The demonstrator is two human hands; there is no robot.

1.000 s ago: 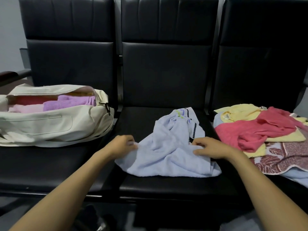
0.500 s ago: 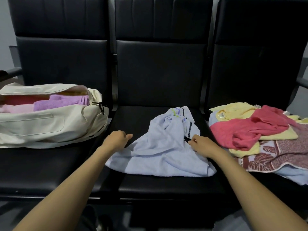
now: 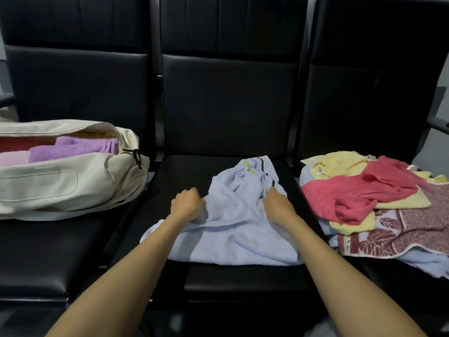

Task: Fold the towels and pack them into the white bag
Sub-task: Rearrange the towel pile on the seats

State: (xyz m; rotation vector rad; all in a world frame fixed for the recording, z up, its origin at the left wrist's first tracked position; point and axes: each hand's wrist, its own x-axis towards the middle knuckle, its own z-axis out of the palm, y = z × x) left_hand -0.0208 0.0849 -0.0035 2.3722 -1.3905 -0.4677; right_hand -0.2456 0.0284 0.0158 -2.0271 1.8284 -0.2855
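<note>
Towel (image 3: 233, 237) in light blue lies crumpled on the middle seat (image 3: 218, 283), between the bag (image 3: 73, 188) and a pile of other towels. Its near part is spread quite flat. Its far part is bunched up, and there I see a dark striped border with small green and blue marks. The left hand (image 3: 187, 203) has curled fingers and grips the fabric at the left fold. The right hand (image 3: 277, 205) pinches the bunched fabric just beside the border. The bag stands open on the left seat (image 3: 48, 251), with a purple towel (image 3: 73, 149) and a pink towel (image 3: 12, 158) inside. On the right seat (image 3: 388, 288) a red towel (image 3: 352, 193) lies over a yellow towel (image 3: 340, 164) and a patterned towel (image 3: 401, 229), all unfolded.
</note>
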